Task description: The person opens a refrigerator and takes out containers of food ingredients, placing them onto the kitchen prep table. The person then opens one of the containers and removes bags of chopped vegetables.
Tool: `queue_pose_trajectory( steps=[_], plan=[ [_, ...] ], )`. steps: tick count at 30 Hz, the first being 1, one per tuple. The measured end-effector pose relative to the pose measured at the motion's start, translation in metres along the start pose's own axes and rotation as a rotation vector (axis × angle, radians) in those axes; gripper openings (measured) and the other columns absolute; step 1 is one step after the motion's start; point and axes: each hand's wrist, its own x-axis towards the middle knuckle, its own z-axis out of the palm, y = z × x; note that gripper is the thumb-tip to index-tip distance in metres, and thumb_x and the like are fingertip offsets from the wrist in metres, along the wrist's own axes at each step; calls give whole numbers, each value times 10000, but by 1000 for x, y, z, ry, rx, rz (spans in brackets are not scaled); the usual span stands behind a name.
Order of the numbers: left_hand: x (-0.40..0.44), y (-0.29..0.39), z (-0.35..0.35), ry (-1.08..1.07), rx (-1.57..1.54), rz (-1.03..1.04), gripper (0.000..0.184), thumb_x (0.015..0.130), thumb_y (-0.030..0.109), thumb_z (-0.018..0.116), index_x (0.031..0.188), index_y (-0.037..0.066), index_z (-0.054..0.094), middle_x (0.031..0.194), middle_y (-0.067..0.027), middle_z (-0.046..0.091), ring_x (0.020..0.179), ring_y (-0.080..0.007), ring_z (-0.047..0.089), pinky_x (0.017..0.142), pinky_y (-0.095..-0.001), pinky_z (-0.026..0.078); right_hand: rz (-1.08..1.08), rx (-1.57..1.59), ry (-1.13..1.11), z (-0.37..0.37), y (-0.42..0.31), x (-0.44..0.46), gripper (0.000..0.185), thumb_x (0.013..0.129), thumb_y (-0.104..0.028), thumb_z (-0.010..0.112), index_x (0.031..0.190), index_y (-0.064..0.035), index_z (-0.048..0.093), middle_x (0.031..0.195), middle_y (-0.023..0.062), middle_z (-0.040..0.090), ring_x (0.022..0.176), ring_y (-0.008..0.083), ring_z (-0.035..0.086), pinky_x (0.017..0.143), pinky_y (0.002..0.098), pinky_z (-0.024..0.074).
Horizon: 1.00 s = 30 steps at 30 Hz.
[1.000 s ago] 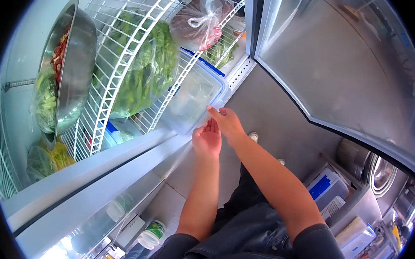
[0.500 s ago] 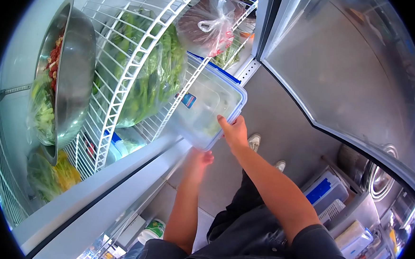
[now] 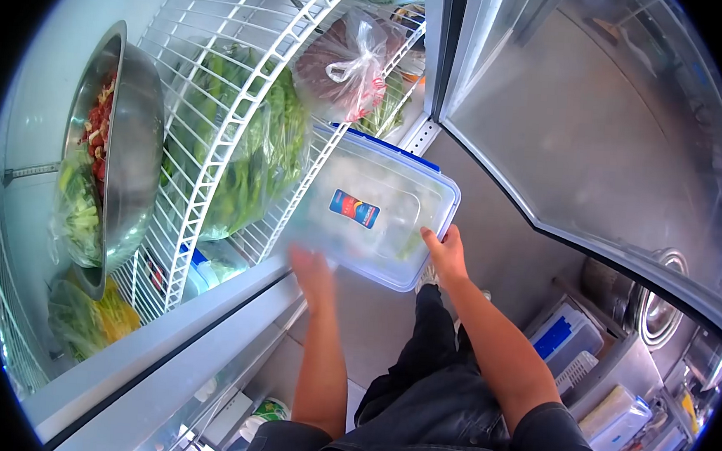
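Note:
A clear plastic food container with a blue-edged lid and a blue and red label is partly out of the fridge. Its far end is still under the wire shelf, and something pale green shows faintly through it. My right hand grips the container's near right corner, thumb on top and fingers beneath. Close to its left edge, beside the fridge frame, my left hand is smeared by motion. Its fingers cannot be made out, nor whether it touches the container.
A white wire shelf holds bagged green vegetables and a tied bag of dark reddish food. A steel bowl stands at left. The fridge door is swung out at right; the fridge frame runs below left.
The container has come farther out of the fridge, towards the right, and more of its label shows. My right hand has moved right with it; my left hand has shifted left towards the frame.

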Motion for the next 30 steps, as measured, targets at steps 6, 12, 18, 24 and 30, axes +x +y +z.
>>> queue_pose_trajectory(
  steps=[6,12,18,24,30],
  plan=[
    [8,40,6,155,364,351,577,905,185,519,1383,-83,339,1398,-279,392,1294,-413,390,1095,-456,309,45,-8,65,-10,11,15,528,797,-482,706,882,-9,485,764,53,497,686,149,489,621,310,439],
    [30,45,16,188,529,352,571,938,320,496,1305,-114,437,1311,-312,478,1249,-469,417,1079,-512,302,58,-47,71,-26,26,25,497,810,-435,692,938,5,500,805,70,512,721,152,499,639,317,448],
    [63,58,12,9,487,166,681,954,511,411,1273,-82,512,1260,-308,537,1200,-457,485,1031,-477,367,127,24,30,-45,28,28,522,828,-405,667,1057,24,476,889,102,531,792,174,521,699,338,465],
    [66,73,13,-86,463,89,727,922,617,394,1262,-2,567,1294,-250,548,1223,-415,489,1035,-436,366,83,-32,39,-49,35,33,534,834,-415,669,1064,27,475,891,108,544,784,180,532,694,338,470],
    [88,57,7,-340,371,51,780,888,615,493,1358,-7,473,1411,-228,453,1338,-359,394,1098,-387,294,9,-99,95,-69,18,17,527,828,-380,708,1048,36,471,896,134,574,791,197,570,700,347,493]
  ],
)
